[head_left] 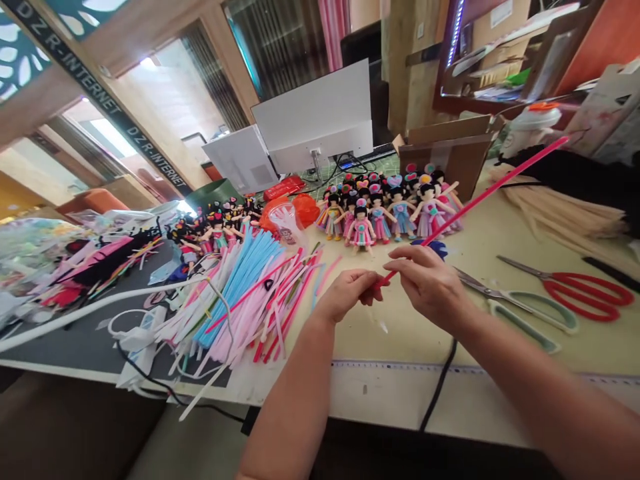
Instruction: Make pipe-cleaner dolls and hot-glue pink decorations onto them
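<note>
A long, bright pink, fuzzy stem (500,184) held in the left hand (354,291) and the right hand (431,281)

The stem is up over the pale yellow, flat table (360,343), in front of the person. It leans, with its low end at the left hand and its long part going up to the right. The left hand's fingers are curled in and grip the low end. The right hand's thumb and fingers pinch the stem just beside that, a little higher up. The two hands are close together.

To the left of the hands is a big, messy pile of thin, fuzzy stems in blue, white, pink and red (240,297). Behind the hands stands a crowd of little, fuzzy dolls with black hair and bright dresses (393,212). A round, dark blue, fuzzy thing (436,249) peeks out just behind the right hand. To the right lie metal scissors with pale green and white handles (517,308), near the right arm. Next to them are metal scissors with red handles (583,288). An orange and clear plastic bag (307,211) sits left of the dolls, and a brown cardboard box (450,157) is behind them
</note>
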`<action>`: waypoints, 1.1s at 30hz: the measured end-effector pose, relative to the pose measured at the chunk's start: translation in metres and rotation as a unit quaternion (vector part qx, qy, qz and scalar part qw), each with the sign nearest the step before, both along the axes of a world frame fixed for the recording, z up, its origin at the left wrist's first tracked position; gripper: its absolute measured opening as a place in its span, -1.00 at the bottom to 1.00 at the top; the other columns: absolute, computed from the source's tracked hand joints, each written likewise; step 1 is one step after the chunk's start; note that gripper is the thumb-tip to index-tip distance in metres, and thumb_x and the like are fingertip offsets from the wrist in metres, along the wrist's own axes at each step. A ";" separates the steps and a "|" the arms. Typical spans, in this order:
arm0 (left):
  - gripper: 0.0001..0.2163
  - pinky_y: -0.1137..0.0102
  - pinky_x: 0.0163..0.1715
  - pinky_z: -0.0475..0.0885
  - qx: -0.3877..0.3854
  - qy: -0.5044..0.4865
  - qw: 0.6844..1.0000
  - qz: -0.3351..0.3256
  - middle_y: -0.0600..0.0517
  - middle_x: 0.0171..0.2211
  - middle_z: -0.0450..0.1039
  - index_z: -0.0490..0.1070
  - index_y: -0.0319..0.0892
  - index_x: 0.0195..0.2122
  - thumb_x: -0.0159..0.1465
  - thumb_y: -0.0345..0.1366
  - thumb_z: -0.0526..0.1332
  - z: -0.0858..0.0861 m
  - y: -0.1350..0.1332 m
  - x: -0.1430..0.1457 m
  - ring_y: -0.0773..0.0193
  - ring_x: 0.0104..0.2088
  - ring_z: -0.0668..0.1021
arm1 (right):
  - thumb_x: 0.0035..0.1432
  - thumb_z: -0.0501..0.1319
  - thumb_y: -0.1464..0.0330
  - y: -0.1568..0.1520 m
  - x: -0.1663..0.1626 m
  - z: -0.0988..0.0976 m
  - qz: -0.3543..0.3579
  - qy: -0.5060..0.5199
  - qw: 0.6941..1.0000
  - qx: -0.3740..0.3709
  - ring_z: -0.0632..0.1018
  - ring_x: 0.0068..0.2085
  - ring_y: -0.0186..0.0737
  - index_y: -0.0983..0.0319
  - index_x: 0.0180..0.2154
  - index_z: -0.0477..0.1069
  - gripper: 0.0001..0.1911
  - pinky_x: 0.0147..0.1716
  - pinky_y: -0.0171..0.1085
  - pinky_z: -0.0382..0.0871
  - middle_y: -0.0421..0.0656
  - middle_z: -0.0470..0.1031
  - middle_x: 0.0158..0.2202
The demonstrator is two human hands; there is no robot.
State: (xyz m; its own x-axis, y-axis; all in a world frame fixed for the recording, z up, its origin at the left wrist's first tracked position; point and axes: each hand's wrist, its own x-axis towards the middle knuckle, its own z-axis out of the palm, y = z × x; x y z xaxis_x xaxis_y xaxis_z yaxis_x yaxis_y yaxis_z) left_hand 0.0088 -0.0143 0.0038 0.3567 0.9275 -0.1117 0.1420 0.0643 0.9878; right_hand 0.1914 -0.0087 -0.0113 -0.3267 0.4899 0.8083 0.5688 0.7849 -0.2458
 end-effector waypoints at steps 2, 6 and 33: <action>-0.69 0.46 -0.50 0.25 -0.011 -0.008 1.000 -0.007 0.06 -0.53 0.43 0.52 -0.28 -0.34 0.17 -0.08 0.24 -0.003 0.000 -0.002 0.44 -0.55 0.36 | 0.21 0.05 0.55 -0.001 -0.001 -0.001 0.000 -0.003 1.000 -0.005 0.52 -0.14 -0.07 0.14 -0.19 0.49 -0.69 -0.15 -0.04 0.47 -0.04 0.49 -0.15; -0.75 0.45 -0.47 0.28 -0.043 -0.018 0.999 -0.020 0.06 -0.53 0.46 0.55 -0.26 -0.31 0.04 -0.21 0.36 -0.006 -0.001 -0.005 0.43 -0.52 0.39 | 0.21 0.05 0.54 -0.002 -0.002 -0.002 0.007 -0.014 1.000 -0.021 0.51 -0.12 -0.04 0.16 -0.20 0.51 -0.70 -0.16 -0.02 0.46 -0.01 0.48 -0.12; -0.71 0.41 -0.49 0.15 0.009 0.108 0.993 -0.049 0.17 -0.63 0.23 0.29 -0.20 -0.62 -0.04 -0.17 0.37 -0.009 -0.004 0.001 0.42 -0.53 0.26 | 0.19 0.01 0.61 -0.012 -0.009 0.004 0.033 -0.072 0.997 0.009 0.43 -0.20 -0.13 0.25 -0.34 0.47 -0.70 -0.23 -0.13 0.40 -0.01 0.50 -0.16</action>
